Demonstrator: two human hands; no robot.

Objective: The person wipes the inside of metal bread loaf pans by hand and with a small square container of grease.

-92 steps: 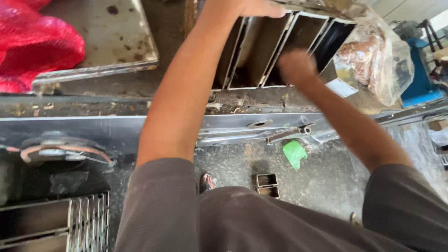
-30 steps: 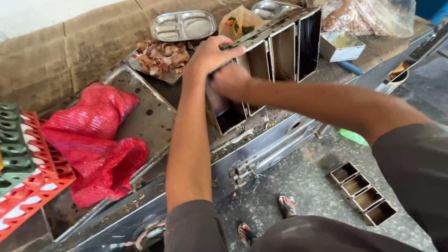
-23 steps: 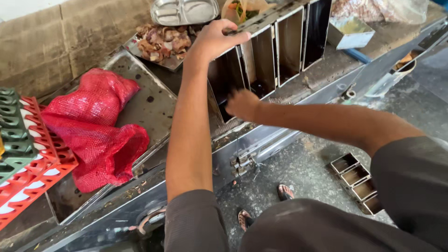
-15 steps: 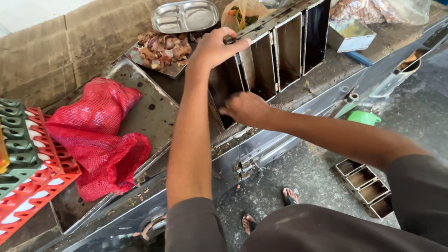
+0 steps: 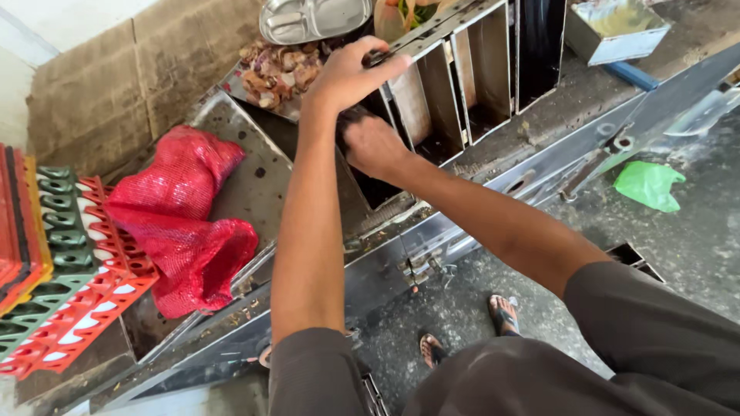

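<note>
Near the top middle of the picture stands a row of tall metal baking tins (image 5: 462, 85) joined side by side, tipped up so their open mouths face us. The left hand (image 5: 351, 73) is at the top edge of this row, and its fingers are curled over the rim, holding on tight. The right hand (image 5: 374, 145) is just below it, pushed into the dark opening of the tin at the left end. It looks like a loose fist, but I cannot tell if it has hold of anything in there. The tins rest on a long, dirty metal bench (image 5: 493, 208) that runs from the lower left up to the right edge. To the left lies a lumpy red mesh sack (image 5: 181, 216) on a flat metal tray (image 5: 254, 185). Red and green plastic crates (image 5: 54, 262) sit at the far left edge. At the top, just left of the tins, is a shiny steel plate (image 5: 312, 17) with a pile of brown scraps (image 5: 277, 73) below it. A green plastic bag (image 5: 647, 183) lies on the grey floor at the right. Two feet in sandals (image 5: 470, 331) show at the bottom middle.
</note>
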